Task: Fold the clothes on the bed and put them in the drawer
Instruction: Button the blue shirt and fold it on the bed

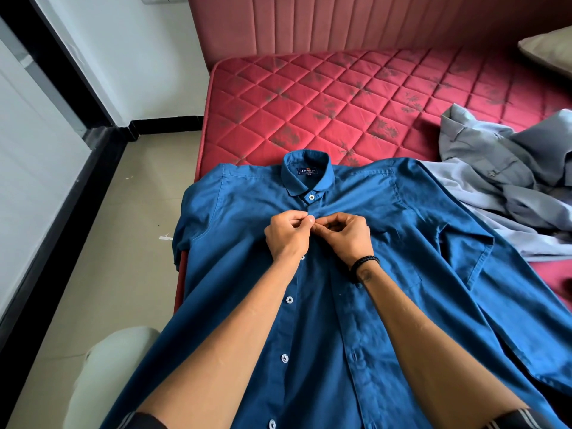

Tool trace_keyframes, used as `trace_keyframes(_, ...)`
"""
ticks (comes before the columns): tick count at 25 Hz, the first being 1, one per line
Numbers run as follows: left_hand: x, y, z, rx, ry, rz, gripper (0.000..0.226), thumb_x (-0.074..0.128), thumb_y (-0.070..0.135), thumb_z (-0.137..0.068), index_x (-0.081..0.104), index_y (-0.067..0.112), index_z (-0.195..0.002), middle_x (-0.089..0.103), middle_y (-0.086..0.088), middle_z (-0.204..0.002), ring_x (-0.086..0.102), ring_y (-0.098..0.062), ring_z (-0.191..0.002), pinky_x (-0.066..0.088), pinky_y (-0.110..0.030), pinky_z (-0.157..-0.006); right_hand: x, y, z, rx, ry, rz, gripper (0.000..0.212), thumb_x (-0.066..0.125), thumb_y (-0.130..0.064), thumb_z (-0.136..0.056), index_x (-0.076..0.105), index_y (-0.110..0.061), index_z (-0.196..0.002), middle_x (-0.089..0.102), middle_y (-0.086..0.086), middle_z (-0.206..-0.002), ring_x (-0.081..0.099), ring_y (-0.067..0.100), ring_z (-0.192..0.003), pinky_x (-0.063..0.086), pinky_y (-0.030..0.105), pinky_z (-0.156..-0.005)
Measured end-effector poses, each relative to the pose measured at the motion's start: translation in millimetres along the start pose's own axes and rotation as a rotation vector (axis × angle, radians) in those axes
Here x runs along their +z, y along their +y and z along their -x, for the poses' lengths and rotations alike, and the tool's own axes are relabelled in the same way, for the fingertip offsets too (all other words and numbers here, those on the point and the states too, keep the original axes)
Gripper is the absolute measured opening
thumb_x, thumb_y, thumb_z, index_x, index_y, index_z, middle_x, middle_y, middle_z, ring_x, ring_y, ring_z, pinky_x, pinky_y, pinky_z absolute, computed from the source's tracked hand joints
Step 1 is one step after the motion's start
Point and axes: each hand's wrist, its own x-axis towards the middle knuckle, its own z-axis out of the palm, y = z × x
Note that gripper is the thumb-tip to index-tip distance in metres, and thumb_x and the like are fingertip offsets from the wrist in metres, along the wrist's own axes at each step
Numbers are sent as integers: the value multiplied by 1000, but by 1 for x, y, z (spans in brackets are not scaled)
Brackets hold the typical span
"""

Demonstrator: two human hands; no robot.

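Observation:
A dark blue button-up shirt (399,305) lies front-up on the red quilted mattress (340,97), collar away from me. Its top collar button is fastened. My left hand (286,235) and my right hand (346,235) meet at the front placket just below the collar, and both pinch the fabric there at the second button. The button itself is hidden under my fingers. White buttons run down the placket below my hands. A black bracelet sits on my right wrist.
A heap of grey and light blue clothes (510,187) lies on the mattress to the right, partly under the blue shirt's sleeve. A pillow (551,48) rests at the far right. The padded headboard (340,23) stands behind. Tiled floor (117,243) runs along the left.

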Motion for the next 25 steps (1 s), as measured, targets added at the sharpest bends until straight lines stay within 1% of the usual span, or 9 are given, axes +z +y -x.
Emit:
trace_keyframes(3,0,-1,1,0,16,46,12,80,24,-83,79,24,-95,79,9,-84,74,-8,-83,59,-34,-88,-1,0,-4,29,-44,-53,12,85,-28,-83,78,-18,-83,77,-4,-76,70,7,-69,58,28,-70)
trace_keyframes(6,-1,-5,0,28,-40,61,15,79,20,-83,73,31,-92,78,9,-86,74,-7,-82,59,-35,-88,1,-2,-9,50,-38,22,17,72,-27,-95,74,-15,-82,67,-9,-65,54,-2,-53,47,23,-59)
trace_keyframes(9,-4,-6,-2,76,-90,34,16,76,17,-87,75,25,-100,76,10,-88,72,-9,-83,59,-36,-88,4,-7,-12,51,-88,142,23,61,-28,-102,68,-12,-87,53,-9,-59,41,-1,-43,37,17,-48)
trace_keyframes(12,-1,-7,0,166,-58,-40,15,74,18,-89,74,22,-104,74,10,-87,71,-10,-79,59,-34,-82,0,-11,-14,50,-153,150,25,56,-26,-104,62,-13,-84,47,-8,-58,36,0,-40,33,16,-43)
trace_keyframes(14,0,-6,3,205,-20,-45,16,77,16,-87,74,18,-103,75,8,-85,68,-2,-72,57,-28,-78,0,-12,-14,46,-161,190,27,57,-26,-104,61,-15,-80,47,-8,-57,36,1,-42,35,19,-46)
trace_keyframes(17,-11,1,6,203,20,-63,17,81,21,-84,71,18,-97,70,6,-73,62,2,-62,48,-14,-68,1,-17,-10,80,-72,126,28,64,-32,-100,66,-18,-76,55,-8,-59,45,6,-50,42,27,-55)
trace_keyframes(20,-40,-4,14,274,-86,-253,3,74,21,-87,73,21,-85,63,8,-59,56,-5,-56,51,-27,-69,-7,-24,13,53,55,-11,24,72,-35,-92,72,-14,-82,62,-6,-66,53,10,-58,48,31,-60)
trace_keyframes(22,-58,-15,28,361,-222,-418,7,73,19,-89,77,24,-87,64,10,-69,56,-8,-61,53,-31,-71,-13,-25,40,-1,128,169,23,80,-40,-83,71,-19,-82,66,-11,-70,60,8,-64,50,27,-65)
trace_keyframes(25,-65,-23,48,416,-243,-460,8,76,22,-88,78,28,-93,63,7,-85,60,-10,-70,54,-33,-75,-15,-24,70,86,93,505,34,85,-51,-73,68,-24,-86,69,-11,-81,64,14,-81,53,34,-74)
